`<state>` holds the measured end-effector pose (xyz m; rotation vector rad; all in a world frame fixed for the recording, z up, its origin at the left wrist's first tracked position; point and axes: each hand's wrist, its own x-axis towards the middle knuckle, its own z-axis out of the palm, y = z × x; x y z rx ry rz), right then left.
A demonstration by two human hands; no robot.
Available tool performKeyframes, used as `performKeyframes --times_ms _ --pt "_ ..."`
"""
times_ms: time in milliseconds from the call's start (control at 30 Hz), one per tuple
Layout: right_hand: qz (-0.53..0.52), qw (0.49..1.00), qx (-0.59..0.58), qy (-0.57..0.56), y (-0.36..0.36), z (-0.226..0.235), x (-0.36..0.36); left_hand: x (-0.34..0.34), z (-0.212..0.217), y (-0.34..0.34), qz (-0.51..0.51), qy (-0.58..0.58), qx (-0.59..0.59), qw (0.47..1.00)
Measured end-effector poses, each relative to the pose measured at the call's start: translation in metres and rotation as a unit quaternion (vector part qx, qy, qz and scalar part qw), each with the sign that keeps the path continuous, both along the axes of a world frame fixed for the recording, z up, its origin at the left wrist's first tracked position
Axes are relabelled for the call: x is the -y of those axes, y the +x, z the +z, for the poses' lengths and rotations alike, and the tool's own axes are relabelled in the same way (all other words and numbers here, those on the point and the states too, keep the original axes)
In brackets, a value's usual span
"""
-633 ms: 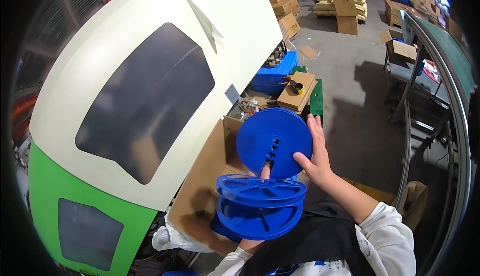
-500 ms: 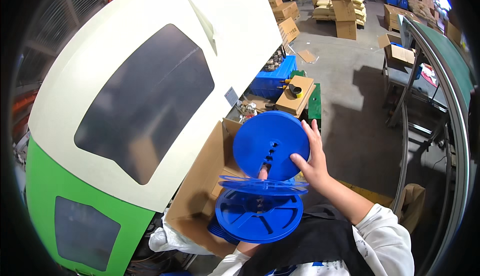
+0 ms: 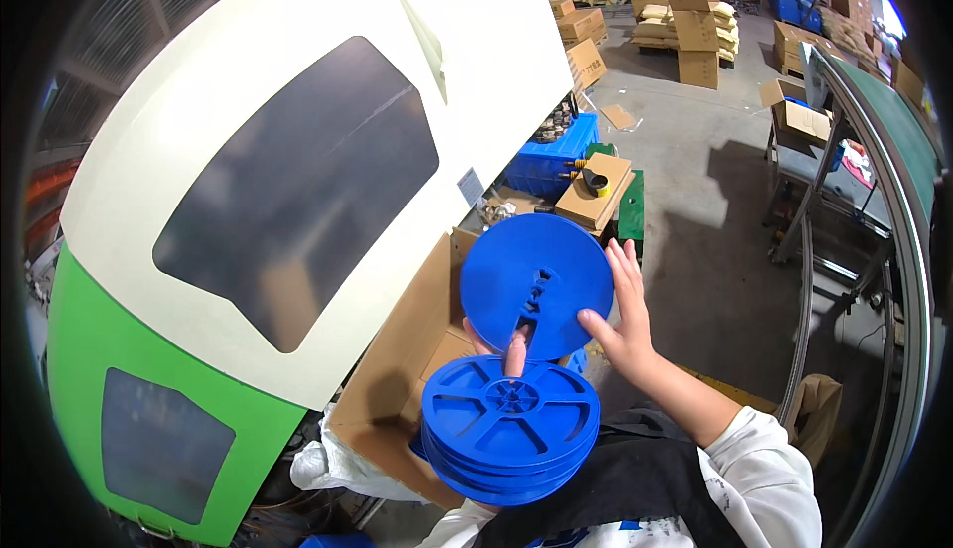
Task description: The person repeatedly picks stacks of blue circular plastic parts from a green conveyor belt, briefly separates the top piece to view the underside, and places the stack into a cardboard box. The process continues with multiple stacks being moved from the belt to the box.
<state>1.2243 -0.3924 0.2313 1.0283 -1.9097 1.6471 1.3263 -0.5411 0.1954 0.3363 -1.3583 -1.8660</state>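
Note:
A solid-faced blue reel [image 3: 531,275] with a slotted middle stands tilted up in front of me. My left hand [image 3: 515,355] is mostly hidden; one digit lies against this reel's slot, and other fingertips show behind its left edge. Below it, nearer my body, a stack of spoked blue reels [image 3: 486,428] rests over my left wrist, its top one facing up. My right hand [image 3: 627,325] is at the right rim of the upright reel, thumb against its face, other fingers stretched out and apart from it.
Under the reels stands an open cardboard box [image 3: 397,389], with a white plastic bag [image 3: 328,464] beside it. A large white and green machine [image 3: 298,12] fills the left. Ahead are a blue bin [image 3: 551,161] and flat cartons [image 3: 593,191] with a tape roll. A metal-framed conveyor [image 3: 884,141] runs along the right.
A reel that stood edge-on between the upright reel and the stack now lies flat on the stack. My right fingers have lifted slightly off the rim.

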Motion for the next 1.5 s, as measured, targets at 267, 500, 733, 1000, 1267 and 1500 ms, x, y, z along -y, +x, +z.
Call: performKeyframes --times_ms 267,500,733,1000,1267,1500 --pt "0.000 0.999 0.018 -0.027 0.006 -0.002 0.002 0.051 -0.065 0.004 -0.078 -0.017 -0.092 0.993" --pt "0.063 0.990 -0.111 -0.054 0.016 0.002 0.009 0.047 -0.051 0.005 -0.092 0.005 -0.120 0.988" --pt "0.073 0.991 0.021 -0.113 0.013 0.003 0.018 0.053 -0.039 0.005 -0.104 0.020 -0.146 0.984" --pt "0.119 0.966 -0.210 -0.094 0.014 0.001 0.019 0.046 -0.025 0.001 -0.228 0.114 -0.241 0.936" --pt "0.030 0.992 0.119 0.034 -0.006 -0.002 0.021 0.029 -0.009 -0.008 -0.372 0.208 -0.308 0.850" --pt "0.195 0.943 -0.251 -0.098 0.032 0.011 0.021 0.028 -0.008 -0.014 -0.420 0.238 -0.314 0.818"
